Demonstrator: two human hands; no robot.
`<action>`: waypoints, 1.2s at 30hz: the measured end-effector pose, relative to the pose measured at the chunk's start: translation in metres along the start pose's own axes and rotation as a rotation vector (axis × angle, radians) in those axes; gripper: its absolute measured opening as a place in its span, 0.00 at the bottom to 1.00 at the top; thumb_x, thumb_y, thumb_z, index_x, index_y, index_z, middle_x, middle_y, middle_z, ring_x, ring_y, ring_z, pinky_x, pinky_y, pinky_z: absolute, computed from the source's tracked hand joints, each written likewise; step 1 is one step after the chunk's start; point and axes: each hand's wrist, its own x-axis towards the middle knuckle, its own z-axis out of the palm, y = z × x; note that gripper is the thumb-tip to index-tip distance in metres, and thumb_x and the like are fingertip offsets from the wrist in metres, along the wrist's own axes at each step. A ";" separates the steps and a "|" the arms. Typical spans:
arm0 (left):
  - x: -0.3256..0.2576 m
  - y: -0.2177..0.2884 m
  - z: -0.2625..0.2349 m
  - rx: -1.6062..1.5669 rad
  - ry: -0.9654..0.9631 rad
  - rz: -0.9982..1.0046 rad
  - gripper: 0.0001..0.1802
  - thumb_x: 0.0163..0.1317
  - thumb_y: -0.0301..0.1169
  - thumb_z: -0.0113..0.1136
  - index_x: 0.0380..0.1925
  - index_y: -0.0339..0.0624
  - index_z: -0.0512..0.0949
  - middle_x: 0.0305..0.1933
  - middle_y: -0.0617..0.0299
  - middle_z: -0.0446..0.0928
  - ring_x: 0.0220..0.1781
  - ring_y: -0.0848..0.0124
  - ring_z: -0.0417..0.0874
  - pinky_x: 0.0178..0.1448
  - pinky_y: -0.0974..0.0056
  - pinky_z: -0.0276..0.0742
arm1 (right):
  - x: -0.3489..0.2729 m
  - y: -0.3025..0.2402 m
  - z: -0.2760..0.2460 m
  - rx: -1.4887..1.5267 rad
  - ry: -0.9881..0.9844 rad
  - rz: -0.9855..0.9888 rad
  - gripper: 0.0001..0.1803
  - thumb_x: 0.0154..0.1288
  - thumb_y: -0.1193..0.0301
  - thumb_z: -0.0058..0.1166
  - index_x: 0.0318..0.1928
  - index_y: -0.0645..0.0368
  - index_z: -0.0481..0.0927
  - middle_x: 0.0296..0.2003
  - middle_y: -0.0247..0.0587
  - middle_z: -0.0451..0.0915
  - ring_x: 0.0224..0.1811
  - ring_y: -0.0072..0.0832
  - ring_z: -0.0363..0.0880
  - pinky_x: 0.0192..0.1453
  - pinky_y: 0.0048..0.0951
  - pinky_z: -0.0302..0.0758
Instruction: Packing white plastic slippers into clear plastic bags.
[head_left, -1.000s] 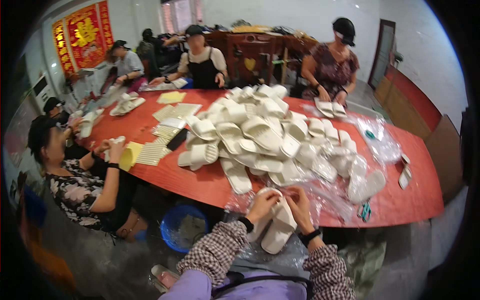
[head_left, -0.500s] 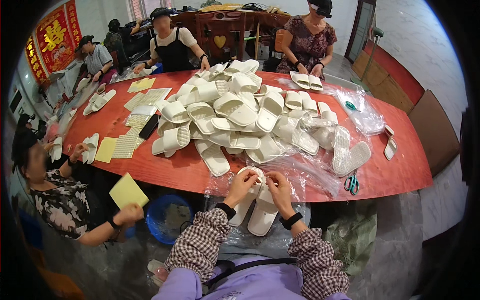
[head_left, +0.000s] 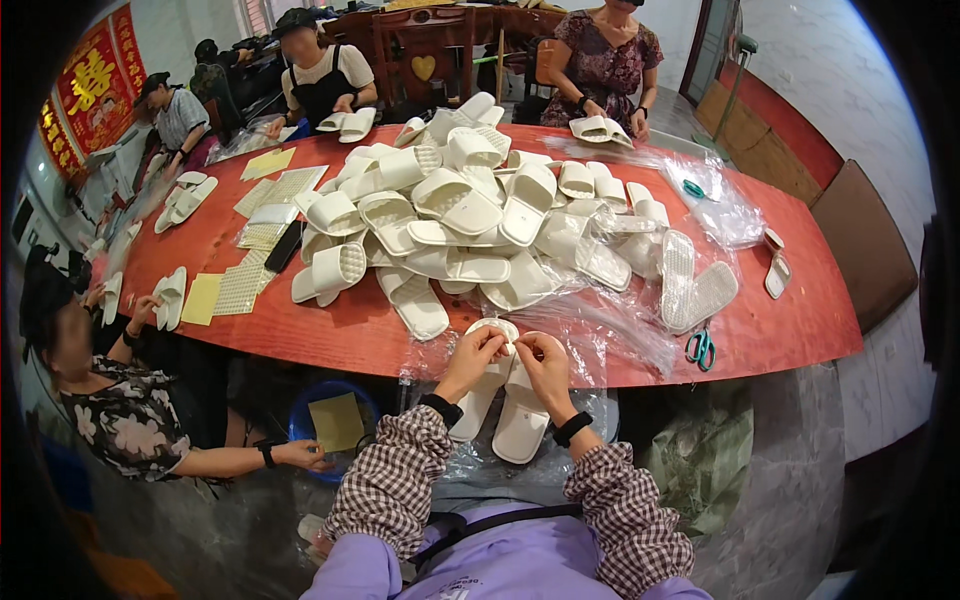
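A pair of white slippers lies at the table's near edge, toes toward me, on clear plastic film [head_left: 420,365]. The left slipper [head_left: 470,415] and the right slipper [head_left: 521,432] sit side by side, partly covered by my hands. Above their straps my left hand [head_left: 474,360] and my right hand [head_left: 543,372] almost meet, thumbs and forefingers pinched. Something tiny and pale shows between the fingertips, too small to name. Just beyond is a large heap of white slippers [head_left: 460,205], some in clear bags.
Teal-handled scissors [head_left: 701,348] lie right of my hands, more plastic bags [head_left: 725,215] farther off. Yellow sheets [head_left: 203,298] and a dark phone [head_left: 284,247] lie left. A co-worker's hand [head_left: 303,456] is beside a blue bucket [head_left: 300,415]; other people sit around the red table [head_left: 800,330].
My hands stay pinched over the slippers. The left co-worker's yellow sheet has moved down to the blue bucket. The far person in black now has a slipper pair at hand. The view has shifted slightly.
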 end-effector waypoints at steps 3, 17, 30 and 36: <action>0.000 0.002 -0.001 -0.021 -0.022 -0.012 0.08 0.71 0.30 0.52 0.40 0.38 0.77 0.31 0.68 0.78 0.33 0.82 0.75 0.39 0.75 0.71 | 0.000 0.000 0.001 0.006 0.002 0.004 0.06 0.64 0.74 0.60 0.37 0.66 0.81 0.32 0.31 0.78 0.30 0.15 0.73 0.35 0.19 0.71; 0.003 0.011 -0.005 0.153 -0.166 0.017 0.09 0.69 0.34 0.51 0.32 0.43 0.75 0.25 0.73 0.72 0.25 0.84 0.68 0.30 0.76 0.62 | -0.001 0.009 0.003 0.011 0.013 -0.051 0.04 0.63 0.75 0.59 0.35 0.64 0.80 0.28 0.35 0.76 0.28 0.20 0.72 0.34 0.22 0.71; 0.007 0.019 -0.010 0.141 -0.294 -0.103 0.08 0.69 0.34 0.53 0.32 0.43 0.75 0.24 0.73 0.70 0.25 0.83 0.68 0.27 0.75 0.61 | -0.004 0.012 0.005 -0.028 -0.022 -0.048 0.03 0.63 0.77 0.57 0.36 0.63 0.79 0.28 0.36 0.74 0.29 0.22 0.72 0.35 0.23 0.70; 0.004 0.014 -0.009 0.134 -0.252 -0.102 0.06 0.68 0.32 0.54 0.35 0.42 0.76 0.27 0.70 0.72 0.28 0.81 0.72 0.31 0.74 0.67 | -0.004 0.009 0.009 -0.060 0.012 -0.062 0.03 0.64 0.76 0.57 0.36 0.63 0.79 0.28 0.37 0.77 0.29 0.23 0.73 0.35 0.25 0.71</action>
